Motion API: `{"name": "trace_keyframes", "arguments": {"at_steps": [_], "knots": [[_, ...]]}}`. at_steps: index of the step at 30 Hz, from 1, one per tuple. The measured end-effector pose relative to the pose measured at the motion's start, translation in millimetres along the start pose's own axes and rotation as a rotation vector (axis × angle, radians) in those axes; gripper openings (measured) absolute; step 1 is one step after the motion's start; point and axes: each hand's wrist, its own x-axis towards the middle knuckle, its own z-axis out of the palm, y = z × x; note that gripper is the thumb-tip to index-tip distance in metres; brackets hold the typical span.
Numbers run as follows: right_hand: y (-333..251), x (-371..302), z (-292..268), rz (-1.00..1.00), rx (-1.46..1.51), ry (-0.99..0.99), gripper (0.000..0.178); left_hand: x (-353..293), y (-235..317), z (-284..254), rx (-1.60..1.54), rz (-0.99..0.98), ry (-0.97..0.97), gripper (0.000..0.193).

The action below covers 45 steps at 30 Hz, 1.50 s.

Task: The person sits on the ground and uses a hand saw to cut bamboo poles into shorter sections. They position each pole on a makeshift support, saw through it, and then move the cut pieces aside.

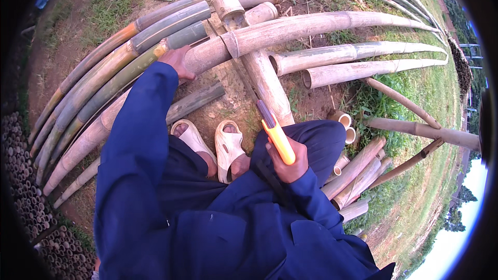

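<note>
Thick bamboo pole (290,28) laid across a shorter bamboo log (267,85) on bare ground, ahead of the sandalled feet (210,145); left hand (176,61) pressed on the pole's near end, fingers flat; hand saw (275,134), orange-handled, gripped in the right hand (288,163), fingers closed around it, blade against the pole; cut bamboo pieces (358,173) stacked at the right

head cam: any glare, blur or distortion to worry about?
Head view: soft daylight, no hard shadows; sky blown out at lower right; strong fisheye bends the bamboo poles; black vignette round the rim; right hand and orange-handled saw sharp.
</note>
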Motion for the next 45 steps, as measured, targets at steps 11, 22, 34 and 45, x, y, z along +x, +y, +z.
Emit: {"name": "trace_keyframes", "arguments": {"at_steps": [11,22,34,45], "knots": [[0,-11,-17,0.010,-0.038,-0.064,0.019,4,-12,1,-0.085,0.047,-0.093,0.096],[6,-4,3,-0.061,0.048,0.017,0.017,-24,27,68,0.566,-0.002,0.587,0.105],[-19,-49,-46,-0.040,-0.021,-0.017,0.019,-19,30,25,0.271,-0.005,0.222,0.085],[-29,-85,-74,0.010,0.004,-0.039,0.028,-11,22,22,0.227,0.012,0.186,0.086]]}}
